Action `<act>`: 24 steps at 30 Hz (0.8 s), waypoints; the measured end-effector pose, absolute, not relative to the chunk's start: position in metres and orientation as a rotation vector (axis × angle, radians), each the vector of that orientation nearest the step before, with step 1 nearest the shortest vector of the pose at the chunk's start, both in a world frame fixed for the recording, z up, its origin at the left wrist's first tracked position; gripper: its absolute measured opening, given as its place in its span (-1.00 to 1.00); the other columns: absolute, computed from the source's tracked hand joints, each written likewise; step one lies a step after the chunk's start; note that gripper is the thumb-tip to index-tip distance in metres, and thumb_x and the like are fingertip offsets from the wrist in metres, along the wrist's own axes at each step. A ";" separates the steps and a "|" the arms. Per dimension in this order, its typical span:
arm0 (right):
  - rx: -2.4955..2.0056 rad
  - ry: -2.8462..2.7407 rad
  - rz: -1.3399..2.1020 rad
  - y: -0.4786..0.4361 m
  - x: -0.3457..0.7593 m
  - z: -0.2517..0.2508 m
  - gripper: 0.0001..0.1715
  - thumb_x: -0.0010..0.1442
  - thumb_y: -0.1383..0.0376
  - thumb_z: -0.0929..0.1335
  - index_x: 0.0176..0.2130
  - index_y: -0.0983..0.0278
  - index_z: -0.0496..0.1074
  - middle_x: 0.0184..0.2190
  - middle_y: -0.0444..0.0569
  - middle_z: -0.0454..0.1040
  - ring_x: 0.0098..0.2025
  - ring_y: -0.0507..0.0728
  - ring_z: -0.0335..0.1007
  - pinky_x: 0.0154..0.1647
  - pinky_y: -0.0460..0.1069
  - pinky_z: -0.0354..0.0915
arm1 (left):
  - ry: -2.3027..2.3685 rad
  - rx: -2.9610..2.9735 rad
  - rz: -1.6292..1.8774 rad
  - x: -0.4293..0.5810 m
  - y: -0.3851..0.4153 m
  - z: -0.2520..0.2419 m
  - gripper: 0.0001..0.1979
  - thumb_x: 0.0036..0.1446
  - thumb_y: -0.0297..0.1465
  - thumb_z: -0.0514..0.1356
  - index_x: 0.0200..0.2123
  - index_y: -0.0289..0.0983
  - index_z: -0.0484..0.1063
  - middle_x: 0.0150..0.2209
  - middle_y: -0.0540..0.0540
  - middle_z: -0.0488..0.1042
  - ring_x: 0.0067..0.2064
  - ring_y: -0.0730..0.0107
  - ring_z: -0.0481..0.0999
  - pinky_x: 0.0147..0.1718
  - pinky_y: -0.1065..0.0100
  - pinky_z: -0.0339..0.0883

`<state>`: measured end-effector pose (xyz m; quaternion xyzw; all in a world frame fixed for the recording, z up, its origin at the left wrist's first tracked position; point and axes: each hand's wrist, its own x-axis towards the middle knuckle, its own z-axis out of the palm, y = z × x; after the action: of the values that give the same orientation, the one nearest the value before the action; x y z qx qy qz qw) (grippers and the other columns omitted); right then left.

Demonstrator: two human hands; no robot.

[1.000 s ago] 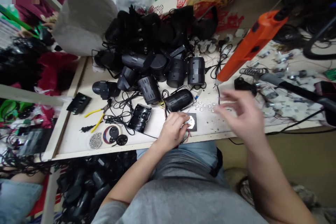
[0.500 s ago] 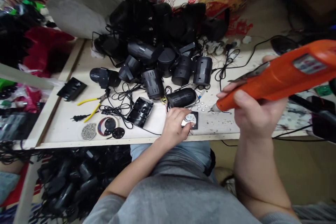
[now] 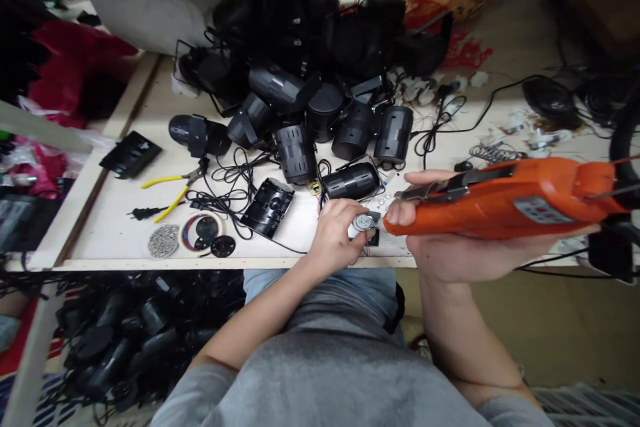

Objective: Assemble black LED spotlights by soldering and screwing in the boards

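My right hand (image 3: pixel 460 250) is wrapped round an orange electric screwdriver (image 3: pixel 505 197), held level with its tip pointing left. The tip sits right beside a small silver motor (image 3: pixel 361 223) on a black square plate (image 3: pixel 374 236) near the table's front edge. My left hand (image 3: pixel 334 240) is closed on that motor and plate, holding them down on the table (image 3: pixel 120 213). A few small clear parts (image 3: pixel 384 198) lie just behind the plate.
A heap of black cylindrical housings (image 3: pixel 310 80) with cords fills the table's back. Yellow-handled pliers (image 3: pixel 173 188), a black plug (image 3: pixel 143 213), a dish of screws (image 3: pixel 163 240) and round discs (image 3: pixel 210 237) lie to the left. More black parts sit under the table (image 3: pixel 125 340).
My right hand went from empty to gripping the orange screwdriver and brought it down and left until its tip met the motor. My left hand stayed on the motor and plate.
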<state>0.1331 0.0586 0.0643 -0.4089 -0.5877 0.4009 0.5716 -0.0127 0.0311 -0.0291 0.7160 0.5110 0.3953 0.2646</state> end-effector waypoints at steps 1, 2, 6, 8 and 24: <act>-0.975 -1.394 0.928 0.058 0.134 0.062 -0.01 0.15 -0.43 -0.11 -0.13 0.09 0.48 -0.38 0.03 0.53 -0.57 0.19 0.41 -0.49 0.18 0.45 | 1.376 1.934 1.071 -0.013 0.031 -0.029 -0.71 0.12 -0.44 0.30 -0.06 -0.21 0.47 -0.08 -0.13 0.56 -0.01 0.14 0.47 0.02 0.12 0.30; -0.984 -1.406 0.914 0.057 0.135 0.059 -0.02 0.19 -0.39 -0.13 -0.10 0.09 0.47 -0.34 0.04 0.54 -0.53 0.20 0.44 -0.46 0.19 0.45 | 1.370 1.934 1.077 -0.013 0.031 -0.029 -0.71 0.12 -0.44 0.31 -0.06 -0.21 0.47 -0.08 -0.13 0.56 -0.01 0.14 0.47 0.02 0.12 0.30; -0.959 -1.416 0.901 0.055 0.137 0.055 -0.11 0.25 -0.31 -0.09 -0.04 0.08 0.47 -0.25 0.09 0.56 -0.40 0.27 0.53 -0.40 0.23 0.46 | 1.352 1.943 1.098 -0.013 0.031 -0.029 -0.72 0.13 -0.45 0.31 -0.06 -0.24 0.46 -0.09 -0.14 0.56 -0.02 0.15 0.47 0.02 0.13 0.29; -0.917 -1.399 0.908 0.054 0.138 0.055 -0.19 0.27 -0.26 -0.06 -0.04 0.07 0.46 -0.22 0.08 0.57 -0.42 0.25 0.52 -0.40 0.22 0.46 | 1.344 1.948 1.101 -0.013 0.031 -0.028 -0.72 0.13 -0.45 0.30 -0.07 -0.25 0.46 -0.08 -0.14 0.56 -0.02 0.14 0.47 0.02 0.14 0.28; -0.923 -1.262 1.150 0.054 0.136 0.059 -0.27 0.15 -0.30 0.08 -0.25 0.11 0.49 -0.41 0.04 0.49 -0.53 0.22 0.37 -0.46 0.17 0.33 | 1.343 1.955 1.125 -0.010 0.030 -0.023 -0.77 0.14 -0.47 0.25 -0.10 -0.24 0.45 -0.10 -0.14 0.54 -0.03 0.16 0.47 -0.01 0.15 0.28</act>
<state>0.1364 0.0543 0.0593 -0.3925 -0.5365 0.4888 0.5650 -0.0104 0.0300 -0.0235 0.7201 0.4946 0.4143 0.2553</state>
